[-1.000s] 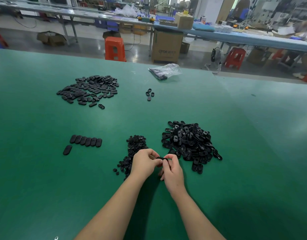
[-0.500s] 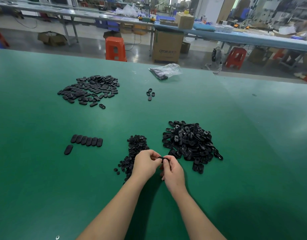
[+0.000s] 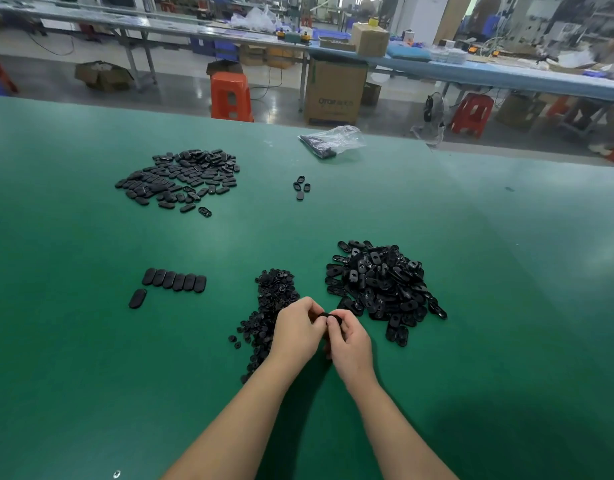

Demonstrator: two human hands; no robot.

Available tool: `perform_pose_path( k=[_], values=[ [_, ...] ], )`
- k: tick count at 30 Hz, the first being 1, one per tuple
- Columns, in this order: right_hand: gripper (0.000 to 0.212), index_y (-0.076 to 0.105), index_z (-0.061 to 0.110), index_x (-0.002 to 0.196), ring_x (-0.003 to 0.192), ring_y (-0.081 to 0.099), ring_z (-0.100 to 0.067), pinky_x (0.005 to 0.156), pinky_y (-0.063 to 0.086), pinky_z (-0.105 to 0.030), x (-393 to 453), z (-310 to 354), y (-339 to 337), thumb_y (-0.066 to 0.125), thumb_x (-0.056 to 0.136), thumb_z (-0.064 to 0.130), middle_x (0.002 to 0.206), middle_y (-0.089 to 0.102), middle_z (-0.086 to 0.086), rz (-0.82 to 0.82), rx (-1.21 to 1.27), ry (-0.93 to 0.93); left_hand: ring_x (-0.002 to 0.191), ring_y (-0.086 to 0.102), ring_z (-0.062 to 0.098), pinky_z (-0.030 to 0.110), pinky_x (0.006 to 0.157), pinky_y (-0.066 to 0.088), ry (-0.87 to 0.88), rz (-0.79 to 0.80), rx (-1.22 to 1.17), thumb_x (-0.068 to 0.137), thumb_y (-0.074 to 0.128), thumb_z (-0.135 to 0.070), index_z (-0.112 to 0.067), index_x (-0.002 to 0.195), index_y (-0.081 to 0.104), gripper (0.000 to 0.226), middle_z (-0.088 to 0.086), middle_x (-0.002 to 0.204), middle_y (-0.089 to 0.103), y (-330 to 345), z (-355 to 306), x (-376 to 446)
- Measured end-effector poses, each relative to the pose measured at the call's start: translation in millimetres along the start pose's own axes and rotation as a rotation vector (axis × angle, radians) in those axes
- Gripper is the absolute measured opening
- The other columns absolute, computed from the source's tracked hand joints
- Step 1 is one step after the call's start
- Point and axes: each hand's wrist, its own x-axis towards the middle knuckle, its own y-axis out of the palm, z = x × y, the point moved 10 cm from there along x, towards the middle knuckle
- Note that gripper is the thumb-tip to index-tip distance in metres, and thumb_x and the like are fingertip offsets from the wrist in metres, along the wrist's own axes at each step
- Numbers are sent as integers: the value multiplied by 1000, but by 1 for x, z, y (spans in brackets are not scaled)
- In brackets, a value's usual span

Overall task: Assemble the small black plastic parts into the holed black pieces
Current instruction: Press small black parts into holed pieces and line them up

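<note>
Grip: my left hand (image 3: 296,329) and right hand (image 3: 350,342) both pinch one oval holed black plastic piece (image 3: 329,317).
Advice: I would press the insert squarely.

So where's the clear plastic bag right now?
In the head view the plastic bag lies at the green table's far edge, right of centre, beyond the four loose black pieces, with a cardboard box on the floor behind it.

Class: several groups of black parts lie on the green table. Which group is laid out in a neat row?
The row of oval pieces at the left, side by side and touching. The others are loose heaps or scatters; one single oval piece lies just below it.
</note>
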Motion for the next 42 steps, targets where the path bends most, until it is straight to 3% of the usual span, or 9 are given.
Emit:
perform_pose_path(
  k=[5, 9, 13, 17, 20, 25, 31, 35, 42],
  values=[
    [17, 61, 31, 89, 58, 52, -17, 60, 52, -55, 2, -1, 1, 56, 102, 22, 74, 66, -11, -15, -41, -5, 74, 58, 2, 21, 69, 48, 60, 20, 18, 92, 64, -20, -20, 93, 68, 4, -12, 85, 67, 1, 1, -1],
    [17, 60, 32, 89, 58, 53, -15, 59, 53, -52, 3, -3, 1, 54, 103, 24, 72, 65, -9, -7, -82, 8, 74, 56, 0, 21, 71, 47, 131, 46, 68, 91, 64, -14, -22, 96, 66, 9, -13, 87, 65, 4, -2, -1],
    [21, 61, 33, 87, 51, 51, -13, 51, 48, -38, 2, -2, 2, 53, 104, 23, 64, 62, -1, 21, -48, 19, 93, 63, 13, 32, 84, 53, 269, 7, 195, 94, 60, -15, -22, 114, 65, 22, -7, 101, 66, 3, -13, -4],
    [14, 63, 29, 99, 47, 55, -11, 47, 48, -26, 0, 3, 0, 54, 104, 20, 65, 65, 2, 10, 21, 14, 92, 64, 15, 31, 76, 52, 381, -53, 368, 98, 54, -28, -27, 117, 65, 22, -9, 102, 65, -5, -20, -8],
    [11, 62, 25, 107, 52, 57, -12, 51, 50, -30, -2, 4, 1, 53, 104, 19, 71, 67, 0, 4, 81, 23, 86, 64, 16, 31, 70, 50, 286, -172, 355, 93, 59, -32, -28, 112, 67, 21, -9, 97, 65, -37, -4, -4],
    [12, 64, 28, 103, 55, 57, -8, 53, 52, -29, -3, 3, 3, 54, 104, 21, 74, 68, 0, 21, 49, 21, 69, 59, 16, 29, 58, 46, -65, -414, 296, 92, 66, -36, -21, 107, 70, 21, -7, 87, 59, -126, 80, 1],
    [11, 64, 29, 101, 55, 59, -7, 55, 53, -33, -4, 4, 4, 55, 103, 23, 75, 70, 3, 26, 7, 6, 83, 64, 31, 40, 82, 48, -354, -527, 387, 89, 67, -38, -16, 100, 72, 25, 8, 94, 66, -194, 167, -16],
    [10, 64, 29, 100, 55, 59, -6, 55, 53, -32, -4, 3, 4, 55, 103, 24, 76, 70, 4, 24, -5, 9, 87, 64, 32, 41, 82, 46, -324, -527, 411, 91, 66, -35, -17, 115, 67, 31, 10, 98, 68, -201, 172, -19],
    [10, 64, 30, 100, 56, 60, -5, 54, 54, -28, -4, 3, 4, 55, 103, 25, 76, 70, 2, 25, -23, 9, 85, 66, 30, 36, 74, 50, -291, -511, 430, 96, 57, -31, -23, 113, 72, 24, 6, 97, 73, -199, 167, -20]
  ],
)
